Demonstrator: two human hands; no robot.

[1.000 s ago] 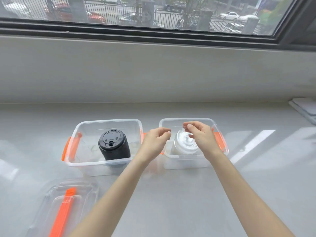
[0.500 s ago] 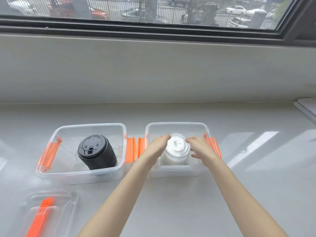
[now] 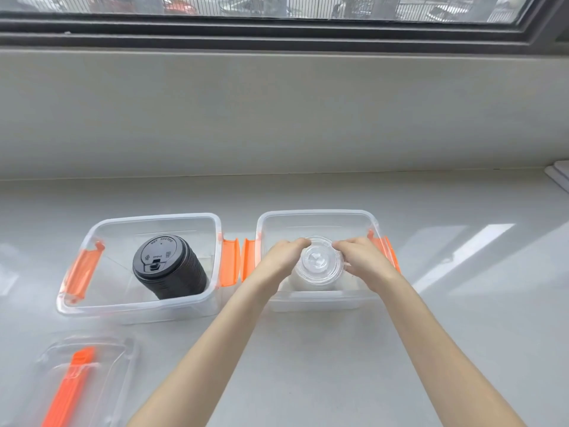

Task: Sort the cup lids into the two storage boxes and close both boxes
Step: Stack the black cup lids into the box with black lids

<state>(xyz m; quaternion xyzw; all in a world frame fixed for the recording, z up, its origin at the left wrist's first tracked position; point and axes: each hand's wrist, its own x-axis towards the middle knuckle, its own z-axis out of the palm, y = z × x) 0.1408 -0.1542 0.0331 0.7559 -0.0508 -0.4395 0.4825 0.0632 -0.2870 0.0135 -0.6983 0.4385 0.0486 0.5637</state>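
Note:
Two clear storage boxes with orange latches stand side by side on a grey counter. The left box holds a leaning stack of black cup lids. Inside the right box stands a stack of clear cup lids. My left hand touches the stack's left side and my right hand its right side, fingers curled on the top lid's rim. Both hands are lowered inside the right box.
A clear box cover with an orange handle lies at the near left of the counter. A window ledge and wall rise behind the boxes. A white flat object sits at the far right edge.
Both hands have lowered onto the clear lid stack inside the right box. The view has shifted, so the boxes appear further left and lower.

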